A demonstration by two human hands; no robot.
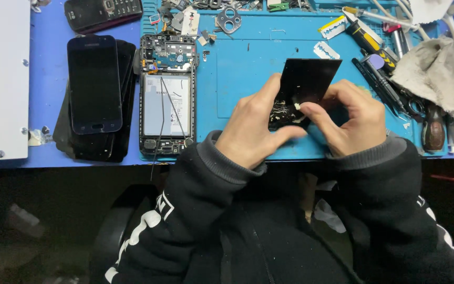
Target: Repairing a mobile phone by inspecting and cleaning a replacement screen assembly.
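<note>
Sleeves (227, 210) of dark cloth with grey cuffs nearest, drawn in close over the table edge. Just beyond, left hand (250, 129) clamped on the lower left corner of a black panel (311, 79), thumb under and fingers curled over. Held tilted up off the blue mat (248, 68), lower end toward the body, most likely to bring the messy end within reach and sight. Right hand (350, 123) closed beside it, thumb and forefinger pinched together on whitish residue (285, 108) along the panel's lower edge; seemingly gripped by the tips alone because of how small the bits looked.

Further left, lying flat on the mat's edge: an opened phone (167, 100), back off, battery and board exposed, thin wires trailing over it. Left of that, a stack of dark phones (94, 84), screens up, set off the mat, probably to keep the working space free.

Farther right, near the panel's top corner, two razor blades (326, 51). Beyond those, screwdrivers (366, 37) fanned out handle-first beside a crumpled grey rag (437, 71), all on the right hand's side, likely for a short reach. Farthest back, small metal parts (229, 20) and a keypad phone (101, 13).
</note>
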